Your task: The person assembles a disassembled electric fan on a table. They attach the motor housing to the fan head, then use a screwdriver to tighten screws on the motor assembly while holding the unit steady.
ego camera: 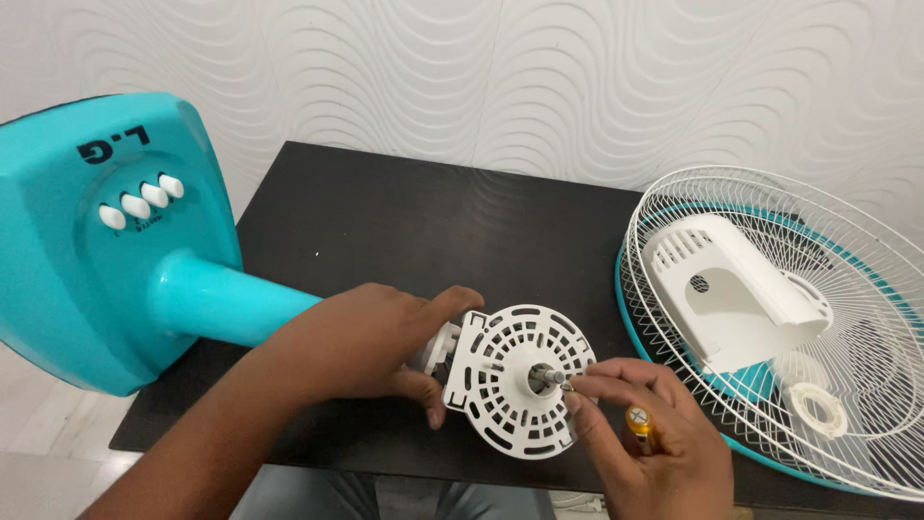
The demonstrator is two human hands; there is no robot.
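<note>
Between both hands, white slotted motor plate (520, 377), left fingers (433, 404) clamped on it, right fingers (587, 390) pinched at shaft (551, 377).

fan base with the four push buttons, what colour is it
Turquoise plastic fan base, white buttons; head view.

White slotted round motor plate (520, 377) stands upright on edge.
</note>
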